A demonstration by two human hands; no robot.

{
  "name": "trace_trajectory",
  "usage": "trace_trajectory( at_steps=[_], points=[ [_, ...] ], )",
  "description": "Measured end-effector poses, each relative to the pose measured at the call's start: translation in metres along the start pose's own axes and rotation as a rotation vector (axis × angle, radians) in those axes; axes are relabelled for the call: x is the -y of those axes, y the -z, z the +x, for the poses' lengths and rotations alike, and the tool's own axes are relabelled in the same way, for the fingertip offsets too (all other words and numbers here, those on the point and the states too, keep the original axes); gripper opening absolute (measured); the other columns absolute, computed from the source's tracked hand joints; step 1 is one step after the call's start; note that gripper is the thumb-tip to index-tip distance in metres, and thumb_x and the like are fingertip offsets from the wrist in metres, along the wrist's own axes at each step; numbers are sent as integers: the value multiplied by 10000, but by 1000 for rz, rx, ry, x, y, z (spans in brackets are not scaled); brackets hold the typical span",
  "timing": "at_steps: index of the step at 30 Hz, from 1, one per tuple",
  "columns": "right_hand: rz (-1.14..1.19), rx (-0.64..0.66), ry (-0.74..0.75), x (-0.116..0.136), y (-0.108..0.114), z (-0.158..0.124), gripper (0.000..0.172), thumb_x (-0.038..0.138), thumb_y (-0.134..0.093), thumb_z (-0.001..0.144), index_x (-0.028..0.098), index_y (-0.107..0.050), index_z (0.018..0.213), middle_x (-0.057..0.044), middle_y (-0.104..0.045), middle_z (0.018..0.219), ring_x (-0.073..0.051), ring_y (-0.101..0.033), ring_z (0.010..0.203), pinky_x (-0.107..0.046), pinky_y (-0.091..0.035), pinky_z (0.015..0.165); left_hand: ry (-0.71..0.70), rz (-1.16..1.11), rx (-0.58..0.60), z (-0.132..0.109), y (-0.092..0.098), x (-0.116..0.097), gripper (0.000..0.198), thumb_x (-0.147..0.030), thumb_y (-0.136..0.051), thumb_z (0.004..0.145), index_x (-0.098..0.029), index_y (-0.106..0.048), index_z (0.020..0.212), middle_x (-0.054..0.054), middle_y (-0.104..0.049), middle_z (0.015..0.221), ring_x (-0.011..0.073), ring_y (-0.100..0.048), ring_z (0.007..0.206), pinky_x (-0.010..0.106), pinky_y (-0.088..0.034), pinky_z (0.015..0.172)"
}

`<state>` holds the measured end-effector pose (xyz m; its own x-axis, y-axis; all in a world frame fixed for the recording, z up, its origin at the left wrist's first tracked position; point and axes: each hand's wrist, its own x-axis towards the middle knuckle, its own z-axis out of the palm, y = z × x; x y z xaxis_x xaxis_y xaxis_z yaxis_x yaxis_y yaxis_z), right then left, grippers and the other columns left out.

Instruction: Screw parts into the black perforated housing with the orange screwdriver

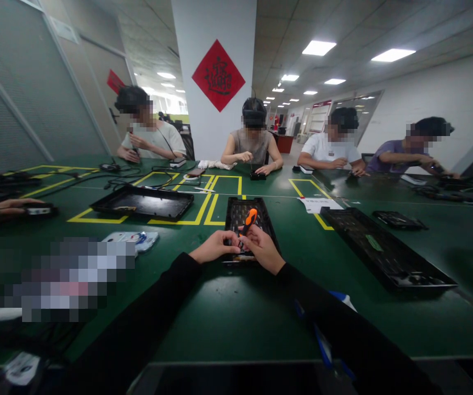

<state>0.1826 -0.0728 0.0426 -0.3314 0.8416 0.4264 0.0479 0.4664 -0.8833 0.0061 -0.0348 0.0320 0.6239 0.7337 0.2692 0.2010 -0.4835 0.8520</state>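
Observation:
In front of me on the green table lies a narrow black tray (267, 222) with small parts inside it, too small to name. Over its near end my two hands come together. My right hand (262, 248) is closed on an orange and black screwdriver (249, 219), its handle tilted up and away. Close beside it, my left hand (217, 246) has thumb and fingers pinched near the screwdriver's lower end. What the left fingers hold, if anything, is hidden.
A wide black tray (154, 203) stands to the left, and a long black tray (388, 249) to the right. A white paper (321, 205) lies beyond it. Cables (72, 178) run across the left side. Several people sit around the table; another person's hand (14, 207) is at far left.

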Motion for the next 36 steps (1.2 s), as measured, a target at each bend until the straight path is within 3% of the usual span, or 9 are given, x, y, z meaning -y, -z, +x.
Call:
trace_trajectory(
  at_steps=[11,19,28,36],
  points=[
    [28,-27,-9,-1,-1,0,300,342,-507,794,169,-502,1039,-22,-577,779,-105,-542,656,-236,-455,605,14,17,-35,0,-3,-2,257,-335,-650,648,-112,-524,672,-4,-547,682,98,-505,657,239,-397,661],
    [34,-17,-7,-1,-1,0,272,320,-484,810,171,-498,1037,-18,-570,761,-104,-541,642,-240,-454,606,-34,59,73,-1,9,-7,222,-331,-607,700,-121,-614,773,40,-610,813,130,-545,782,273,-400,782],
    [32,-5,-4,1,-2,-1,311,335,-491,804,172,-498,1069,-12,-572,748,-100,-525,624,-241,-450,597,3,23,14,-1,2,-1,219,-311,-637,667,-107,-566,702,20,-592,726,116,-535,710,261,-406,725],
    [5,-7,4,1,-1,-1,285,311,-483,812,177,-497,1062,-13,-574,741,-102,-529,622,-251,-452,617,-8,6,37,-1,4,-2,229,-327,-628,678,-111,-571,727,29,-600,773,126,-542,746,265,-404,745]
  ],
)
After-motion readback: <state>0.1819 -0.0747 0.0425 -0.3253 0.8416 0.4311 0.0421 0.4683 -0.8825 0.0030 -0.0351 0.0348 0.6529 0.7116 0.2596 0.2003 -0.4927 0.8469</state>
